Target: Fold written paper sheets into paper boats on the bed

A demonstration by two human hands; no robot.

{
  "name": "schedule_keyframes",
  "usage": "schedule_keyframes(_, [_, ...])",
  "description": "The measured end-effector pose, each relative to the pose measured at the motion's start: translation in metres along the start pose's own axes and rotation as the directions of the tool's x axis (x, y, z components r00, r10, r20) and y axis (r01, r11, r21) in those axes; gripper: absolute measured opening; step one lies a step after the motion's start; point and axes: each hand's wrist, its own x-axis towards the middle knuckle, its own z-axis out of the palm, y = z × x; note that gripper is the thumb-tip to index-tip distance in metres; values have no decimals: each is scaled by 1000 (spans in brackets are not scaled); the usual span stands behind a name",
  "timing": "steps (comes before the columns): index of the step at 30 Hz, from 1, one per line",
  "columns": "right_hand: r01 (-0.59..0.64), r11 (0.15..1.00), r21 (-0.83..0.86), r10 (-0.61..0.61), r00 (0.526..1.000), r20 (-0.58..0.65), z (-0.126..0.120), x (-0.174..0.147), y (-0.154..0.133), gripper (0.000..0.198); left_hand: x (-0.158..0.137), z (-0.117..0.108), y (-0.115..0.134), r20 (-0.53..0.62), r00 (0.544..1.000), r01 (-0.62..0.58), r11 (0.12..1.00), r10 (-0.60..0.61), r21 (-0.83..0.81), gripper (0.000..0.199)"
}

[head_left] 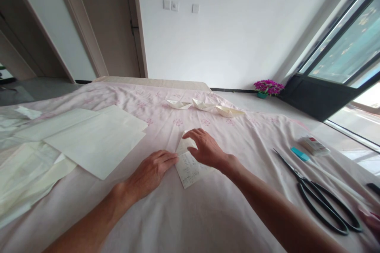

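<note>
A small folded sheet of paper (190, 170) with handwriting on it lies on the pink flowered cloth in front of me. My left hand (152, 172) is at its left edge, fingers together and pressed on the paper. My right hand (206, 148) arches over its upper part, thumb apart from the curved fingers, covering some of the sheet. Whether the right fingertips touch the paper is hard to tell. Beyond the hands stand three folded paper boats: a left one (179, 104), a middle one (203, 105) and a right one (230, 111).
Loose paper sheets (97, 142) are spread on the left. To the right lie black-handled scissors (317, 193), a blue-ended tool (299, 153) and a small white box (315, 145). The cloth (154, 221) is wrinkled. Purple flowers (268, 86) stand by the wall.
</note>
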Motion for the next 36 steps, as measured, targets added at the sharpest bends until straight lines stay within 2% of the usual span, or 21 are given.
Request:
schedule_keyframes(2, [132,987,89,-144,979,145,-10,-29,-14,60,-1,0,-3,-25,1000,-9,1000,8,-23,41])
schedule_keyframes(5, [193,979,62,-202,944,261,-19,-62,-26,78,0,0,-6,-24,999,-22,999,22,-27,38])
schedule_keyframes(8, [213,977,7,-206,933,295,-15,-74,-29,73,0,1,-8,-17,999,-33,999,32,-23,38])
schedule_keyframes(13, [228,969,-92,-204,955,214,2,-68,-24,55,0,2,-10,-45,998,-44,998,42,-42,39])
schedule_keyframes(18, [62,994,-87,-49,989,139,5,-63,-28,44,3,1,-9,-64,998,-2,998,-2,-63,38])
schedule_keyframes(23, [-83,997,-11,83,985,150,-2,-53,-31,26,5,2,-9,-54,997,53,995,-58,-85,38])
schedule_keyframes(27, [-212,975,68,200,968,153,0,-48,-27,36,7,6,-10,-64,988,131,982,-141,-136,35])
schedule_keyframes(31, [-308,948,76,298,946,125,11,-45,-20,36,9,7,-9,-62,968,225,952,-242,-207,34])
schedule_keyframes(36, [-489,872,-2,486,867,108,23,-39,-13,26,13,7,-4,-51,934,323,899,-353,-295,36])
